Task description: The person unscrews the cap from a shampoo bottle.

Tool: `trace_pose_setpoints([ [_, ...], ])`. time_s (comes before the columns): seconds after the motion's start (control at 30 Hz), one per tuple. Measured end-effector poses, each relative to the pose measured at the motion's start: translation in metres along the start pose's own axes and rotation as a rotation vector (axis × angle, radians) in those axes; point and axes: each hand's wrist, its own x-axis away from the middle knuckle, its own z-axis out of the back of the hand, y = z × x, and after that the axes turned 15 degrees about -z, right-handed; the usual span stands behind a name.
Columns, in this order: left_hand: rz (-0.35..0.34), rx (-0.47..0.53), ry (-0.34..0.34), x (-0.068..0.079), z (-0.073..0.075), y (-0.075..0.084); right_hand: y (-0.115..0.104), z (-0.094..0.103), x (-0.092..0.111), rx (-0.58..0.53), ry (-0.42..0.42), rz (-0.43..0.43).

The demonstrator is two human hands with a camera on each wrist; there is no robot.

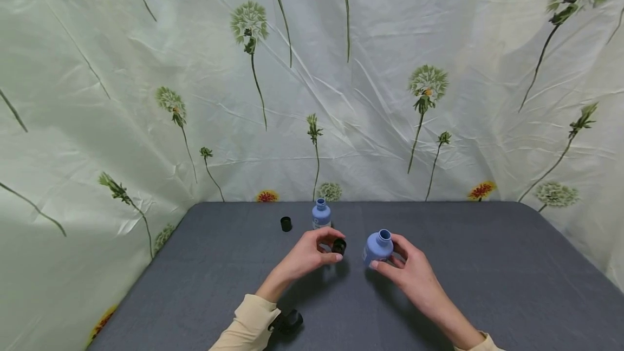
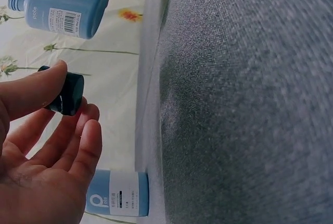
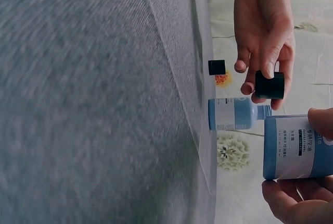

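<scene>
My left hand (image 1: 312,252) pinches a black screw cap (image 1: 338,246) between thumb and fingers, above the table. To its right, my right hand (image 1: 411,267) grips a blue bottle (image 1: 377,248) around its body, and the bottle's uncapped mouth faces up. In the left wrist view this bottle (image 2: 67,8) shows a threaded neck and a barcode label. A second blue bottle (image 1: 321,214), also uncapped, stands on the table behind my left hand. Left of that bottle lies another black cap (image 1: 286,224). The cap and the held bottle are apart.
A dark grey cloth covers the table (image 1: 219,264). A pale curtain (image 1: 361,96) printed with dandelions hangs behind its far edge. A black wrist device (image 1: 290,321) sits at my left sleeve.
</scene>
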Motion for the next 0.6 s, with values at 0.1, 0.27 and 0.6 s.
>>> trace_pose_setpoints([
  [0.1, 0.009, -0.003, 0.015, -0.002, -0.002, -0.002, 0.001, 0.004, -0.001, -0.007, 0.004, 0.001],
  [0.27, 0.016, -0.003, 0.061, -0.006, -0.005, -0.003, 0.004, 0.009, -0.004, -0.009, 0.018, 0.009],
  [0.6, 0.049, -0.013, 0.085, -0.018, -0.014, -0.007, 0.009, 0.020, -0.012, 0.002, 0.025, 0.009],
])
